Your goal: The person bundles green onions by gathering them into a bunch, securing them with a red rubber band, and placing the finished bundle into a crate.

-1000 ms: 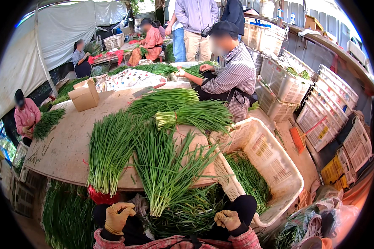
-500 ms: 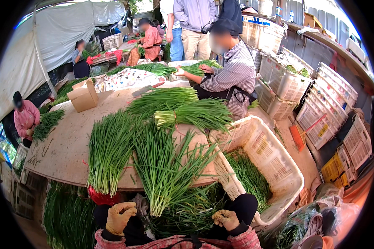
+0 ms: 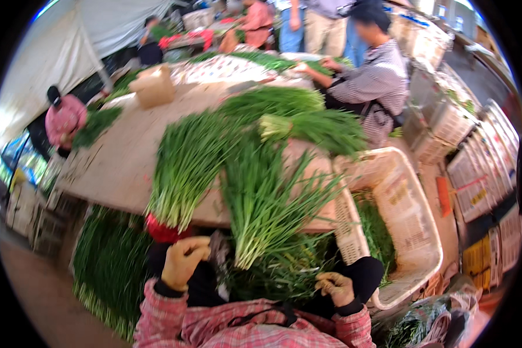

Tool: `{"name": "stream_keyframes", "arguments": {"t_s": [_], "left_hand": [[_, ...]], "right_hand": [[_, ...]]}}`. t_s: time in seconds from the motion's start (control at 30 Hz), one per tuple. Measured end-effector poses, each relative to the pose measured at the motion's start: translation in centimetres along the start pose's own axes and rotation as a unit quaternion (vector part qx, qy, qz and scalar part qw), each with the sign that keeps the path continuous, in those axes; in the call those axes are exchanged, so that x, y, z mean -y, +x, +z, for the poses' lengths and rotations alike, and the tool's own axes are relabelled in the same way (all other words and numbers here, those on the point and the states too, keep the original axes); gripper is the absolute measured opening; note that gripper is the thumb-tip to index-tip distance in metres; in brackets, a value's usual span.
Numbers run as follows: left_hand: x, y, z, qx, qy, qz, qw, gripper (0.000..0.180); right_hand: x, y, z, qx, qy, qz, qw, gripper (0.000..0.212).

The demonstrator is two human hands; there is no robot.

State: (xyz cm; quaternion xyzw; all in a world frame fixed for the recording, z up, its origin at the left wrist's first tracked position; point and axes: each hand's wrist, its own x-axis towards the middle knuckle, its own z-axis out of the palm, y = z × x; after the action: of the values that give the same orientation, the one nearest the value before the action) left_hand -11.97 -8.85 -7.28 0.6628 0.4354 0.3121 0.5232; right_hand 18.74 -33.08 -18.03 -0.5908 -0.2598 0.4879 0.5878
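Pale sheeting (image 3: 46, 81) is hanging behind the wooden table (image 3: 110, 168); blur is softening the far side, and the upper rim is cutting off standing co-workers (image 3: 319, 32). Green stalks (image 3: 261, 211) are lying on the table, pale ends overhanging its near edge. At right, a white crate (image 3: 413, 209) is standing close by. Well apart, the gloved left hand (image 3: 184, 262) and right hand (image 3: 335, 288) are hovering half-curled; whether they are gripping anything, I cannot tell.

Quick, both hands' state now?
Left hand: curled, nothing visibly held; whether fully closed, can't tell.
Right hand: loosely curled, nothing visibly held; closure unclear.
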Motion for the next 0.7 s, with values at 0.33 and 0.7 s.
{"name": "stream_keyframes", "arguments": {"t_s": [0.33, 0.7], "left_hand": [[5.7, 5.4, -11.2, -0.264, 0.034, 0.100, 0.959, 0.033], [11.7, 12.1, -15.8, -0.208, 0.128, 0.089, 0.966, 0.043]], "right_hand": [[4.8, 2.4, 5.0, 0.056, -0.082, -0.002, 0.995, 0.016], [10.5, 14.3, 21.9, 0.210, -0.231, -0.128, 0.941, 0.020]]}}
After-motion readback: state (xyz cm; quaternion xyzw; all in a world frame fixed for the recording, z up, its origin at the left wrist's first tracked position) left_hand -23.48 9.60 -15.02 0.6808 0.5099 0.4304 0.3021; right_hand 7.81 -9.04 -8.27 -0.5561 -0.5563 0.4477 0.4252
